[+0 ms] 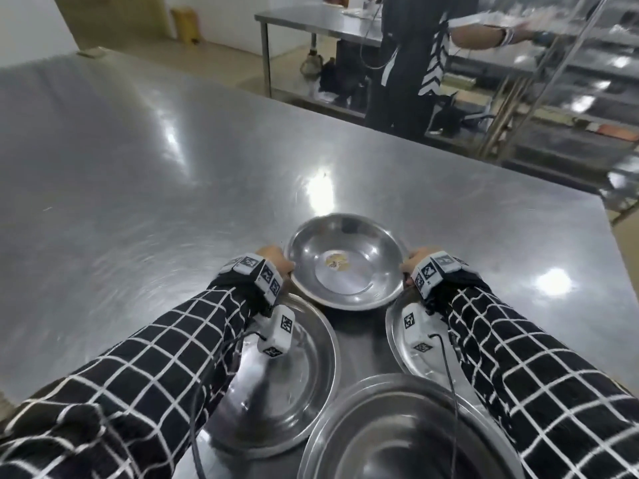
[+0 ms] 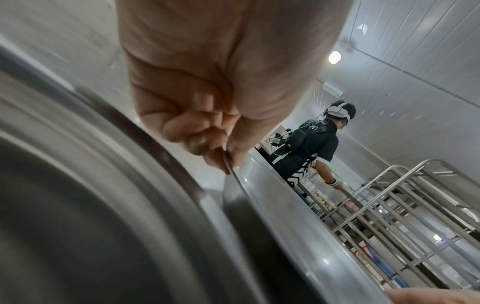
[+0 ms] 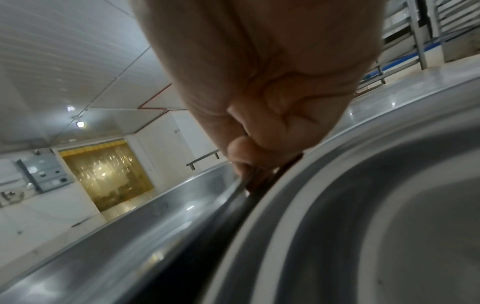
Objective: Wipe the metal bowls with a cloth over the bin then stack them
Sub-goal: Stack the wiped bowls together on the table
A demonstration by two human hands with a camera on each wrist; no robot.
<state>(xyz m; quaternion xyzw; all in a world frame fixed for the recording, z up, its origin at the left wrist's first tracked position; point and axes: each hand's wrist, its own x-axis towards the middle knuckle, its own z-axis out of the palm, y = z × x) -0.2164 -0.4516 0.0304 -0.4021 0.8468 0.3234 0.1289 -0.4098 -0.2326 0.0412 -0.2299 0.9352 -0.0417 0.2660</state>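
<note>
A metal bowl [image 1: 345, 261] with a yellowish food smear on its bottom sits in the middle of the steel table. My left hand [image 1: 276, 261] pinches its left rim [image 2: 228, 164] between thumb and curled fingers. My right hand [image 1: 415, 262] pinches the right rim [image 3: 246, 179] the same way. Three more metal bowls lie closer to me: one under my left forearm [image 1: 294, 375], one under my right forearm [image 1: 401, 326], one at the front edge [image 1: 397, 437]. No cloth or bin shows in any view.
The steel table [image 1: 138, 184] stretches far to the left and back. Another person [image 1: 408, 63] in dark clothes stands beyond the table's far edge at a second steel table. A metal rack [image 1: 570, 81] stands at the right.
</note>
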